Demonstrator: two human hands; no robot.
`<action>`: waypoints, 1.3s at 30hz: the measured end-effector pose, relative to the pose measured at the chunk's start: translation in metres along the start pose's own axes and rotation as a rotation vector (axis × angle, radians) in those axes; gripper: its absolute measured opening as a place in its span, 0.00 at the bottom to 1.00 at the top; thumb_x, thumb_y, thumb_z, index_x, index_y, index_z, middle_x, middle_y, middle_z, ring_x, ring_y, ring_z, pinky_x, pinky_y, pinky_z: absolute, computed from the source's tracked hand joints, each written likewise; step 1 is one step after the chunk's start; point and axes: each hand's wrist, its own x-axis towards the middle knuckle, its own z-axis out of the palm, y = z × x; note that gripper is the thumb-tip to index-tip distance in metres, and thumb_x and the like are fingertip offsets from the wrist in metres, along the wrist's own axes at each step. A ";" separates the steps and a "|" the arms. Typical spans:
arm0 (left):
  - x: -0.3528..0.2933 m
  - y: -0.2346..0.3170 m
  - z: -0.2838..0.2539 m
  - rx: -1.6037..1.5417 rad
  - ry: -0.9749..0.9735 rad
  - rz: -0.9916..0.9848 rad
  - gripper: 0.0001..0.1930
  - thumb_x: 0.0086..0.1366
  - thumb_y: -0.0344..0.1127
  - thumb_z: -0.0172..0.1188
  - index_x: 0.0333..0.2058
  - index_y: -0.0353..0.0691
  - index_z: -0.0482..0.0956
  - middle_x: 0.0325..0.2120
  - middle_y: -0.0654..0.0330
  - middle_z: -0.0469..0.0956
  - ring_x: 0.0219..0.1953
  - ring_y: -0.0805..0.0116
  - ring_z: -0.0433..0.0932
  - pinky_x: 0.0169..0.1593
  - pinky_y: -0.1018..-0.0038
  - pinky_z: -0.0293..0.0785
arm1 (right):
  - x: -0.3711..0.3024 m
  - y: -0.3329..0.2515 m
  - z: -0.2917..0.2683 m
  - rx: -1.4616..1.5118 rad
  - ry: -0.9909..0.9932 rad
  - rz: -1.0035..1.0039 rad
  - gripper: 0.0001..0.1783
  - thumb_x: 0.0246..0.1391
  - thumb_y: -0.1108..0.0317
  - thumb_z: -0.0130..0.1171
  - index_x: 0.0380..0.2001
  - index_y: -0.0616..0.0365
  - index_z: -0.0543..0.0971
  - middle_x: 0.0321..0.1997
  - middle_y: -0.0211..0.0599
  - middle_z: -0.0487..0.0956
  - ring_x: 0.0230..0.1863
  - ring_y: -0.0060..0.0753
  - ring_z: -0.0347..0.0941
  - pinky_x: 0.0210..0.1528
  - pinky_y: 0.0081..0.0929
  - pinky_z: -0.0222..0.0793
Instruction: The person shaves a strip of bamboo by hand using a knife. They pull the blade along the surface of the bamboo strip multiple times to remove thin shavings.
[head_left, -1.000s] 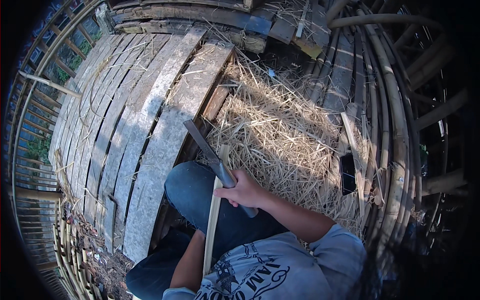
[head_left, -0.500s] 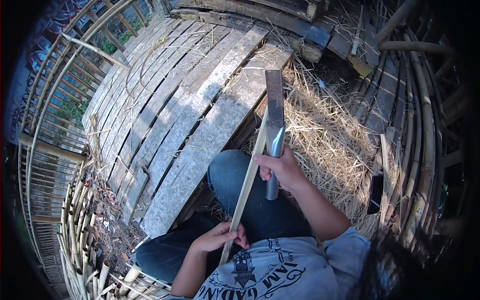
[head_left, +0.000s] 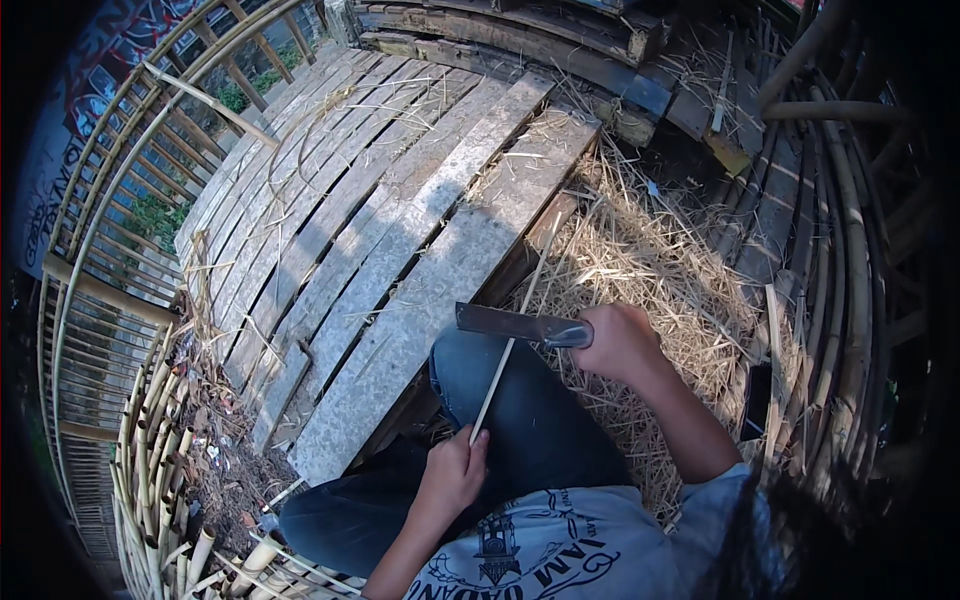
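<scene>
My right hand (head_left: pixel 618 345) is closed round the tubular metal handle of a straight, flat-bladed knife (head_left: pixel 497 322). The blade points left and lies across a thin bamboo strip (head_left: pixel 533 285), over my bent knee. Whether the edge touches the strip or hovers just above it, I cannot tell. My left hand (head_left: pixel 457 470) is closed on the near end of the strip, by my lap. From there the strip slants up and away past the knee, its far end over a heap of shavings (head_left: pixel 650 270).
A low platform of worn planks (head_left: pixel 460 250) stretches ahead on the left. A bamboo railing (head_left: pixel 110 280) curves along the left side, with cut bamboo poles (head_left: pixel 150 470) below. More long poles (head_left: pixel 845 270) line the right. A dark phone-like object (head_left: pixel 757 400) sits near them.
My right hand has swung the knife from pointing away to lying leftward across the strip. My left hand has shifted its grip, and the strip now shows a narrower side.
</scene>
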 end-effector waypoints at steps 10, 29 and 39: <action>-0.019 -0.014 0.021 0.044 0.126 0.026 0.11 0.68 0.32 0.51 0.28 0.31 0.72 0.16 0.39 0.72 0.24 0.37 0.76 0.27 0.51 0.70 | 0.012 0.013 -0.011 -0.048 0.001 0.205 0.11 0.44 0.62 0.58 0.23 0.59 0.82 0.23 0.51 0.81 0.28 0.53 0.80 0.38 0.41 0.77; -0.033 -0.026 0.027 0.083 0.155 0.025 0.07 0.67 0.27 0.50 0.31 0.29 0.74 0.16 0.40 0.72 0.23 0.39 0.76 0.25 0.55 0.69 | 0.034 0.010 -0.015 0.005 0.048 0.176 0.11 0.41 0.64 0.57 0.19 0.61 0.79 0.20 0.52 0.78 0.25 0.55 0.77 0.34 0.45 0.73; -0.030 -0.025 0.023 -0.025 0.129 0.016 0.10 0.68 0.32 0.52 0.28 0.32 0.72 0.16 0.39 0.72 0.22 0.37 0.75 0.26 0.51 0.71 | 0.026 0.005 0.014 -0.245 -0.044 -0.043 0.10 0.39 0.61 0.60 0.24 0.56 0.80 0.22 0.45 0.81 0.28 0.50 0.80 0.37 0.42 0.75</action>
